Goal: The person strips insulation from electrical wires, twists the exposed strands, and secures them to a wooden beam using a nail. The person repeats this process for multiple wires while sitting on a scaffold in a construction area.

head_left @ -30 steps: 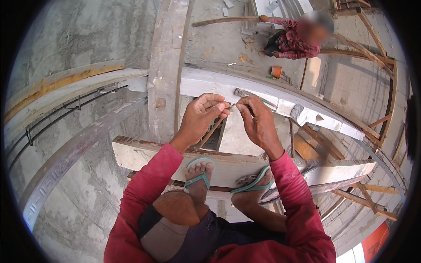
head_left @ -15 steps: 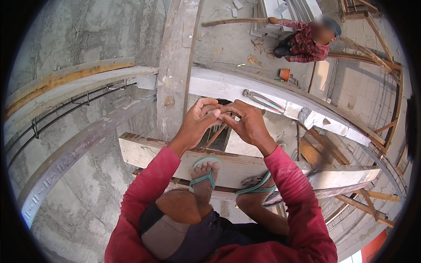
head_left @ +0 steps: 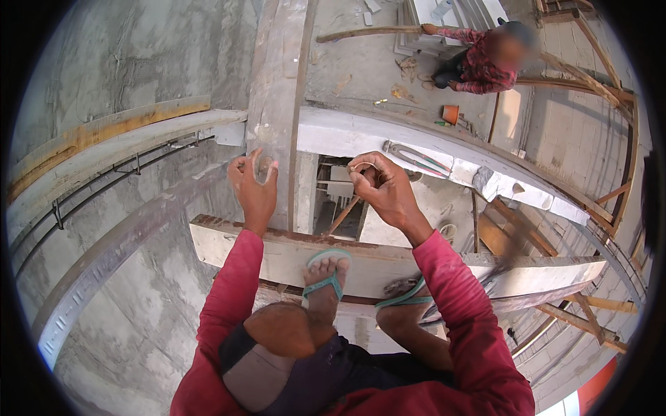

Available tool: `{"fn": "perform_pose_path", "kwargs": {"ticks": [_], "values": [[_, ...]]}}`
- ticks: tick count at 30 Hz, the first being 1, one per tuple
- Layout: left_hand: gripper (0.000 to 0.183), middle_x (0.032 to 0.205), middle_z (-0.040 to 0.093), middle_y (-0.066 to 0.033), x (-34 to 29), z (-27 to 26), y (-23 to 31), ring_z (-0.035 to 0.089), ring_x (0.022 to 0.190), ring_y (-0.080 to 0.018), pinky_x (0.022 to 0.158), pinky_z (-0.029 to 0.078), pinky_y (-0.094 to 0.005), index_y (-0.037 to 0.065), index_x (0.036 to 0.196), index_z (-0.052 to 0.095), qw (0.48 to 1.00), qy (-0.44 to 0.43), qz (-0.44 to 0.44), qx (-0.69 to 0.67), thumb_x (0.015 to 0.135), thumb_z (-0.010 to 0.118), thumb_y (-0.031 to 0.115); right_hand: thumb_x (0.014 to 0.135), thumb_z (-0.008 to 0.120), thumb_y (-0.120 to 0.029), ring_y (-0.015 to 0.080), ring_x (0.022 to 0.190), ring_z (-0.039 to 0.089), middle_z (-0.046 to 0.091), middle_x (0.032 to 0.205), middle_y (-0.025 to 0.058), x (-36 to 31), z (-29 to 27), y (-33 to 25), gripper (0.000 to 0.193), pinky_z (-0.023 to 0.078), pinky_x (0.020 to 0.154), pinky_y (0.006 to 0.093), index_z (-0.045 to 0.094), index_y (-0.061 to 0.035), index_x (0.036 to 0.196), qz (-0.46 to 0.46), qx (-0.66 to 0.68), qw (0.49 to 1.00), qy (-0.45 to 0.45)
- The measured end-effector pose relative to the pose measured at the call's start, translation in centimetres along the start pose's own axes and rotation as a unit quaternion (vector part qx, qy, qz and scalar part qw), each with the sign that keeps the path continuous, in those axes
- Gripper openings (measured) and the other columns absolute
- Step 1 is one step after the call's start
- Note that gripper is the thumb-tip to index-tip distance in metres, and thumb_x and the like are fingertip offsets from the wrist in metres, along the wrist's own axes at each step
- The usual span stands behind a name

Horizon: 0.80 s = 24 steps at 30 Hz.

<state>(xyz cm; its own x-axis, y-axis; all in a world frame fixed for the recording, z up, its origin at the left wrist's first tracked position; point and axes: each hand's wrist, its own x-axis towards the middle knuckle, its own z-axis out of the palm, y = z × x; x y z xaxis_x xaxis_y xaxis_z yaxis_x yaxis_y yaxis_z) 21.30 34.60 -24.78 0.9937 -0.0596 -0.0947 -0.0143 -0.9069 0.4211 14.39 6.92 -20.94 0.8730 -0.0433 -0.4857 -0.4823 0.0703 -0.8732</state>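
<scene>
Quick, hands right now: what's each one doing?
Left hand: fingers curled against the upright timber post; whether it grips anything cannot be told.
Right hand: closed, pinching a thin bent wire.

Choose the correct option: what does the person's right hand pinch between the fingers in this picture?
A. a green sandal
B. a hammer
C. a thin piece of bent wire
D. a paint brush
C: the right hand pinches a thin piece of bent wire that curves above its fingertips, while the left hand is raised beside the vertical wooden post, apart from the right one.
</scene>
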Motion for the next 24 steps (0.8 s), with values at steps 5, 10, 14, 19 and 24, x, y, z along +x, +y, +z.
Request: {"fn": "perform_pose_path", "kwargs": {"ticks": [5, 10, 14, 19, 24], "values": [[0.039, 0.126, 0.064, -0.0122, 0.3, 1.9, -4.2, 0.064, 0.116, -0.0248, 0.102, 0.050, -0.0352, 0.010, 0.137, 0.071, 0.993, -0.068, -0.056, -0.082, 0.100, 0.077, 0.020, 0.099, 0.070, -0.003, 0.0008, 0.077, 0.049, 0.065, 0.096, -0.0047, -0.1, 0.3, 0.0, 0.019, 0.047, 0.073, 0.0208, 0.069, -0.0052, 0.118, -0.011, 0.026, 0.999, 0.015], [0.037, 0.129, 0.069, -0.0123, 0.3, 0.1, -1.4, 0.068, 0.113, -0.0190, 0.101, 0.054, -0.0319, 0.004, 0.136, 0.069, 0.882, -0.137, -0.237, -0.384, 0.103, 0.076, 0.017, 0.097, 0.074, -0.008, 0.0058, 0.078, 0.051, 0.069, 0.099, -0.0029, -0.1, 1.7, -0.5, 0.021, 0.049, 0.073, 0.0245, 0.071, -0.0078, 0.118, -0.024, 0.011, 0.999, 0.030], [0.043, 0.135, 0.068, -0.0120, -1.0, -1.3, 2.9, 0.067, 0.121, -0.0189, 0.108, 0.054, -0.0352, -0.001, 0.142, 0.059, 0.700, -0.222, -0.238, -0.636, 0.105, 0.073, 0.016, 0.095, 0.076, -0.004, 0.0057, 0.081, 0.050, 0.072, 0.106, -0.0021, -0.3, 2.9, -1.1, 0.022, 0.047, 0.075, 0.0229, 0.076, -0.0084, 0.117, -0.087, -0.052, 0.994, 0.037], [0.044, 0.132, 0.068, -0.0128, -1.6, -2.2, 6.0, 0.065, 0.124, -0.0202, 0.110, 0.053, -0.0378, -0.001, 0.143, 0.056, 0.586, -0.303, -0.196, -0.726, 0.105, 0.072, 0.015, 0.094, 0.079, -0.005, 0.0098, 0.089, 0.060, 0.074, 0.110, 0.0016, -0.8, 2.7, -1.6, 0.024, 0.048, 0.074, 0.0253, 0.081, -0.0114, 0.117, -0.130, -0.030, 0.990, 0.047], [0.046, 0.132, 0.067, -0.0135, -1.4, -2.2, 6.9, 0.066, 0.123, -0.0202, 0.110, 0.053, -0.0378, -0.002, 0.143, 0.055, 0.613, -0.316, -0.185, -0.700, 0.104, 0.074, 0.015, 0.093, 0.080, -0.005, 0.0143, 0.097, 0.068, 0.075, 0.112, 0.0045, -1.3, 2.0, -1.6, 0.026, 0.054, 0.078, 0.0288, 0.081, -0.0093, 0.118, -0.146, -0.054, 0.987, 0.050]]}}
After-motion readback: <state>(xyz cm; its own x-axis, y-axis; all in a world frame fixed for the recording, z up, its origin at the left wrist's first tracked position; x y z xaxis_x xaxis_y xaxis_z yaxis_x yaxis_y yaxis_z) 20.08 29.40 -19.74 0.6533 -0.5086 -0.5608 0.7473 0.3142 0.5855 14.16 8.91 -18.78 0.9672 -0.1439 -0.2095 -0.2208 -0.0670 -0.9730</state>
